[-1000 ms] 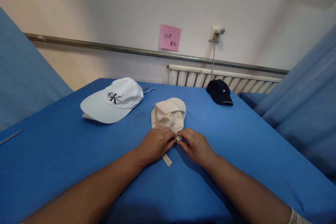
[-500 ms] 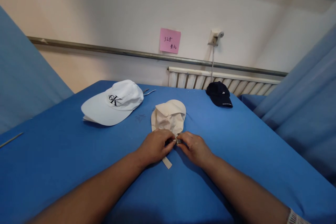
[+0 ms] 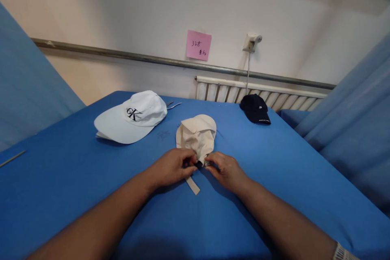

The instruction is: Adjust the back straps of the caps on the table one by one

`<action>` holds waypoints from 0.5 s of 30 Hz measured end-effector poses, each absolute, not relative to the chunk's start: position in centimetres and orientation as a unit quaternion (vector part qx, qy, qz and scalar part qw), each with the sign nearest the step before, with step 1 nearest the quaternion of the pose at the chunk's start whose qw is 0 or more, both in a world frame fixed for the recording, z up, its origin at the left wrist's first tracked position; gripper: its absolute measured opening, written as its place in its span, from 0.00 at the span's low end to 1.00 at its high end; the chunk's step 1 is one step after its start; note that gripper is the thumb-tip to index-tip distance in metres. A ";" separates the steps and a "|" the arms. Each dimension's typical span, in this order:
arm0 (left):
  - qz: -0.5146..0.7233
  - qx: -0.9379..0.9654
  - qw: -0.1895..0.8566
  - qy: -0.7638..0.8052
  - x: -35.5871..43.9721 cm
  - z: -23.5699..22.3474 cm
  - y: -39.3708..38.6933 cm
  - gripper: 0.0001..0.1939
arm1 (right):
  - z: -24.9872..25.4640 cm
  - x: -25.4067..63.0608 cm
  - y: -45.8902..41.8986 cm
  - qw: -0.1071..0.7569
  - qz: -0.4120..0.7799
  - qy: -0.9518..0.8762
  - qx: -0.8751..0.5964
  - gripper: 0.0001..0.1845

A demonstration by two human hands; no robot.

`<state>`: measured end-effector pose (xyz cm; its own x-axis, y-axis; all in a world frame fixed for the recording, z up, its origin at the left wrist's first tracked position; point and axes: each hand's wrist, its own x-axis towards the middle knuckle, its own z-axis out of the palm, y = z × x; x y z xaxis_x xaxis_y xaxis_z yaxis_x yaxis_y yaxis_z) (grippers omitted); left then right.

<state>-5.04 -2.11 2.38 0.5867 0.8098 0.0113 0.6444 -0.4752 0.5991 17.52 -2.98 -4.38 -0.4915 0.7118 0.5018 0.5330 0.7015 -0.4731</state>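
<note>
In front of me a beige cap [image 3: 199, 140] lies on the blue-covered table, its back edge towards me. With thumb and fingers my right hand [image 3: 227, 170] pinches the small metal buckle [image 3: 208, 163] at the cap's back opening. My left hand [image 3: 175, 165] is closed at the left of that opening, fingertips on the cap's edge beside a small dark patch [image 3: 199, 165]. The loose end of a beige strap [image 3: 193, 186] sticks out towards me from under the left hand.
A white cap [image 3: 143, 109] with black letters lies at the back left. At the back right sits a dark navy cap [image 3: 255, 107]. A thin stick [image 3: 12, 158] lies at the left edge. Behind the table are a radiator [image 3: 224, 90], a rail [image 3: 146, 57] and blue curtains [image 3: 353, 126].
My left hand has drawn a little to the left, away from the buckle, and a dark patch now shows between the hands. The right hand stays at the buckle.
</note>
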 end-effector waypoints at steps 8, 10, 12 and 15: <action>0.045 0.910 0.219 0.349 -5.7 2.4 -2.6 0.06 | -4.0 17.5 -3.3 0.345 0.122 -0.852 -0.374 0.11; 0.062 0.911 0.232 0.336 -5.7 2.1 -2.5 0.04 | -3.9 17.6 -3.3 0.336 0.122 -0.854 -0.379 0.09; 0.095 0.897 0.263 0.342 -5.8 2.2 -2.3 0.04 | -3.7 17.7 -3.2 0.330 0.129 -0.853 -0.382 0.08; 0.154 0.852 0.340 0.366 -5.7 2.6 -2.2 0.07 | -3.4 17.8 -3.2 0.337 0.137 -0.851 -0.378 0.08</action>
<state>-5.74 -2.17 2.56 0.6844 0.7290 0.0126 0.5200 -0.5001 0.6925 17.78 -3.17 -3.37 -0.4873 0.7361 0.4698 0.5518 0.6766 -0.4876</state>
